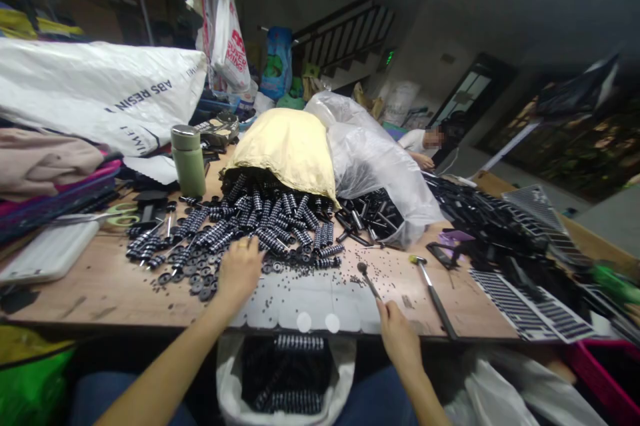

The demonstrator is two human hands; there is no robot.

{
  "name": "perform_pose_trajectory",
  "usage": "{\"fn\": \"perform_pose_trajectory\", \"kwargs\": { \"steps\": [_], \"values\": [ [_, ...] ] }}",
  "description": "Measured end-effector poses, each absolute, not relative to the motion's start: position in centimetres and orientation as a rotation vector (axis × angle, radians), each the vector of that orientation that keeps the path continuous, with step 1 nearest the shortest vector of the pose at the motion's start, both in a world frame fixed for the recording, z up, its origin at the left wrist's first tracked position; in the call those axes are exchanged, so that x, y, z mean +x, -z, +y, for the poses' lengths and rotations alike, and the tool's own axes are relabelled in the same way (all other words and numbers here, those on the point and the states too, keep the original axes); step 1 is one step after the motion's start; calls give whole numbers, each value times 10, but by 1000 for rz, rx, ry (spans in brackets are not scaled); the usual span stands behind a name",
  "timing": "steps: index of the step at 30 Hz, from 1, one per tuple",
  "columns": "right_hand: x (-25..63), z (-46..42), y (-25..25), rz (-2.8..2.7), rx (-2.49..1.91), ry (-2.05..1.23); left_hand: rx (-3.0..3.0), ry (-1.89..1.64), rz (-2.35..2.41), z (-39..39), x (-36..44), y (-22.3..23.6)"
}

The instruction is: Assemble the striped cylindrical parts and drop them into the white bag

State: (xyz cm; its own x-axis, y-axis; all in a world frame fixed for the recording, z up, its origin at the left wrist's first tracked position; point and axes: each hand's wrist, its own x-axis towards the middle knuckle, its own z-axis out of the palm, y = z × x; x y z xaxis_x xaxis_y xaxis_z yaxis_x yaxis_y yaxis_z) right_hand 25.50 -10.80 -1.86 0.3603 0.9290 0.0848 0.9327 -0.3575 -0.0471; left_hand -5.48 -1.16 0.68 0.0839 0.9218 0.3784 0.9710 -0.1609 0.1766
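My left hand (pixel 241 273) is at the front edge of a heap of black-and-silver ribbed cylinders (pixel 257 216) that look like springs. Its fingers are curled down together; what they hold, if anything, is hidden. Small black discs (pixel 200 273) with centre holes lie beside it. In my right hand (pixel 400 334) is a thin rod with a round black end (pixel 369 279), pointing up and left over the table. Tiny dark pieces (pixel 305 273) are scattered between the hands. More ribbed cylinders lie in an open white bag (pixel 227 379) below the table edge.
A hammer (pixel 434 296) lies right of my right hand. Behind the heap are a yellow sack (pixel 285 146) and a clear plastic bag (pixel 375 159). A green flask (pixel 189 163) stands left, near scissors (pixel 123 215). Black parts (pixel 480 219) cover the right side; another person (pixel 423 146) sits beyond.
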Motion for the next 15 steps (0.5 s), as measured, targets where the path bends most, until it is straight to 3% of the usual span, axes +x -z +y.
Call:
{"fn": "perform_pose_trajectory", "kwargs": {
  "steps": [5,9,12,15],
  "values": [
    [269,-64,21,-1753,-2397,219,-2211,288,-2068,43,-90,2],
    [256,12,11,-1919,-2185,171,-2266,220,-2024,50,-92,16],
    [249,62,8,-2018,-2039,66,-2298,380,-2022,52,-96,22],
    [249,89,3,-2006,-1933,-37,-2303,917,-2112,49,-99,21]
  ]
}}
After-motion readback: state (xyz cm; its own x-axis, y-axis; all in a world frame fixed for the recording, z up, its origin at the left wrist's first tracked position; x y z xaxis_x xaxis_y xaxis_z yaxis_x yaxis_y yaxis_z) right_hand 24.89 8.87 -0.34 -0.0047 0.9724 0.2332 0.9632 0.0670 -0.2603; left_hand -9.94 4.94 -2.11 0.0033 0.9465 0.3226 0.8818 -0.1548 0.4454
